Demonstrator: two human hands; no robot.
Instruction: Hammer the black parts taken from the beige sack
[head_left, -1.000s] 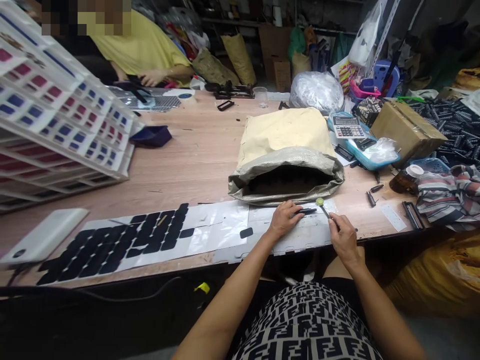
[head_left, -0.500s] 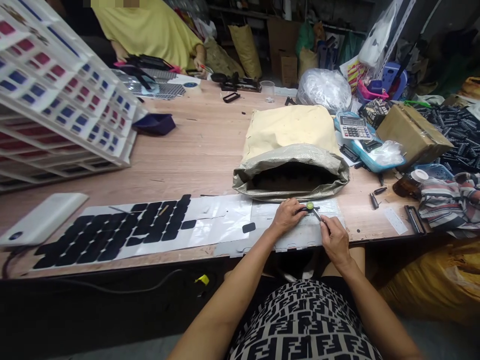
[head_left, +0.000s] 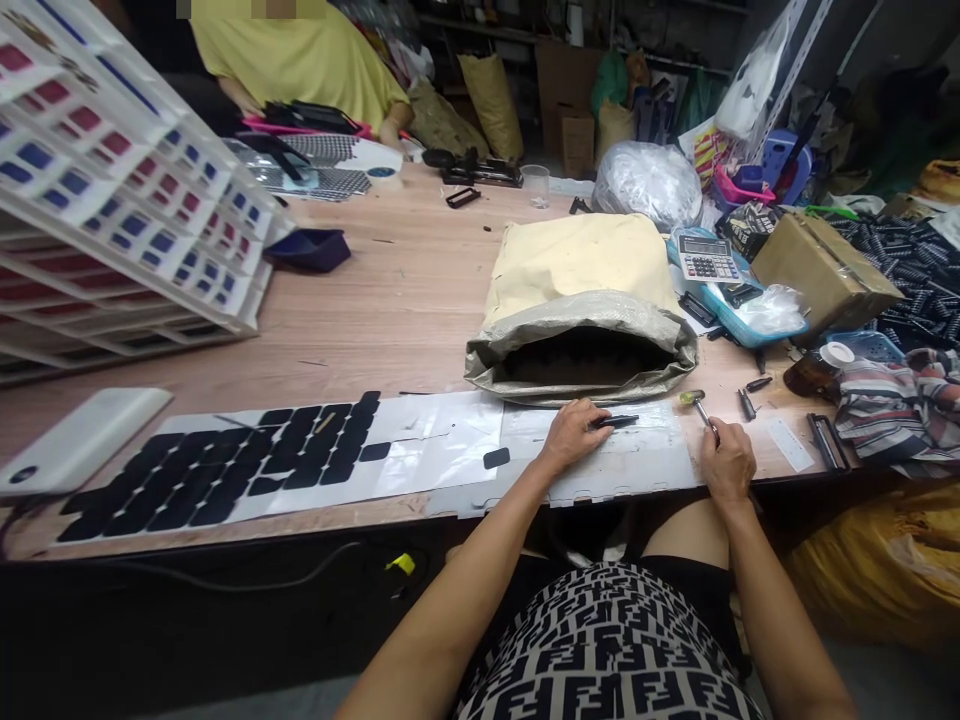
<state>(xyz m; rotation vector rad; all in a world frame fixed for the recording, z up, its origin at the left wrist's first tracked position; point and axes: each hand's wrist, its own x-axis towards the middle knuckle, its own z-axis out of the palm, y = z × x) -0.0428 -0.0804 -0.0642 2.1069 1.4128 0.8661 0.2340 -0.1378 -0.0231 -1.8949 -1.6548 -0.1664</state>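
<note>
My left hand (head_left: 574, 433) lies over the white board (head_left: 637, 470) at the table's front edge, its fingers closed on a slim black pen-shaped piece (head_left: 621, 421) that points right. Off to the right, my right hand (head_left: 729, 463) grips the handle of a small hammer (head_left: 691, 398) with a yellow-green head. The hammer head is raised near the board's right end, apart from the black piece. Just beyond my left hand, a cream sack (head_left: 585, 262) lies with its dark mouth facing me; its contents are hidden.
Left of the board are a sheet of black stickers (head_left: 217, 470), a white device (head_left: 86, 440) and a leaning white rack (head_left: 135, 190). Rightward lie loose black parts (head_left: 747, 403), a lidded jar (head_left: 817, 370), a calculator (head_left: 706, 256) and a carton (head_left: 825, 265). A person in yellow (head_left: 300, 70) sits opposite.
My right hand has moved right with the hammer, taking its head away from the black piece. My left hand has stayed in place, still holding the piece.
</note>
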